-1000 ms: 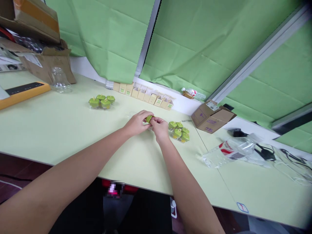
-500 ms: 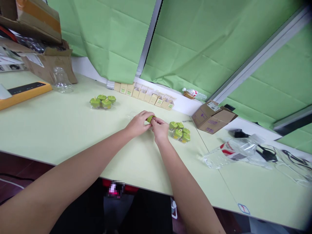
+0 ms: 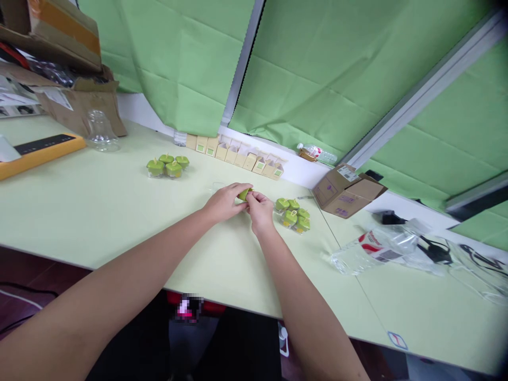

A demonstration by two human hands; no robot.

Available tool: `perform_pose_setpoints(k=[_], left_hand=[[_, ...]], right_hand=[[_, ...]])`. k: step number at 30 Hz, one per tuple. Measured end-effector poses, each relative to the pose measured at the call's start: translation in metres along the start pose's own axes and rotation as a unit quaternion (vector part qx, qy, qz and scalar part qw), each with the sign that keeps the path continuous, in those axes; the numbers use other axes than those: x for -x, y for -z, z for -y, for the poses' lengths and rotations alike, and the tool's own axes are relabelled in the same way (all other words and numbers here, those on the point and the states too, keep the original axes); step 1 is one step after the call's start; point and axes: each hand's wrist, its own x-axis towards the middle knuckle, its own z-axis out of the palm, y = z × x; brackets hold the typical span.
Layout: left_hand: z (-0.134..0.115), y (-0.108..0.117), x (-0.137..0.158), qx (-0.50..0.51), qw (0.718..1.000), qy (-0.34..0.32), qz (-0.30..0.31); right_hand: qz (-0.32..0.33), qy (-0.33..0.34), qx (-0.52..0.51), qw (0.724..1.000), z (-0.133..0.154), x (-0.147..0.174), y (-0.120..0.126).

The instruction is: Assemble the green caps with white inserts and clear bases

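Observation:
Over the middle of the table, a small green lid (image 3: pixel 244 194) is held between my two hands. My left hand (image 3: pixel 226 202) curls its fingers and thumb around the lid's left side. My right hand (image 3: pixel 260 209) pinches the lid's right edge, its fingertips close to my left thumb. Just behind my left hand a clear plastic piece (image 3: pixel 216 186) is partly visible. To the right of my right hand stand several clear small containers with green lids (image 3: pixel 292 215). Another group of green-lidded containers (image 3: pixel 168 166) stands farther left. Whatever lies beneath my fingers is hidden.
A row of small cartons (image 3: pixel 236 154) lines the back edge. At right are a cardboard box (image 3: pixel 347 191), a crumpled plastic bottle (image 3: pixel 369 250) and black cables (image 3: pixel 436 251). On the left stand a clear bottle top (image 3: pixel 101 132) and a yellow-orange device (image 3: pixel 43 153).
Both hands remain at almost the same spot. The green lid has tilted slightly between my fingers, and my right fingertips have shifted a little on it.

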Motion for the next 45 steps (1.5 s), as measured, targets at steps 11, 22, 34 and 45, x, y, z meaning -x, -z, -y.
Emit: perform_pose_setpoints(k=[11,22,34,45], left_hand=[[0.018,0.007,-0.002,0.037,0.997,0.061,-0.036],[0.006,0.005,0.002,0.028,0.998,0.046,0.034],[0.005,0.003,0.003,0.006,0.996,0.05,0.074],[0.006,0.003,0.002,-0.002,0.998,0.046,0.053]], right_hand=[[-0.066,-0.01,-0.047,0.997,0.015,-0.009,0.013],[-0.103,-0.017,-0.016,0.994,0.005,-0.018,0.022],[-0.064,0.036,0.043,0.996,-0.001,-0.017,0.018],[-0.063,0.067,0.07,0.993,-0.001,-0.02,0.021]])
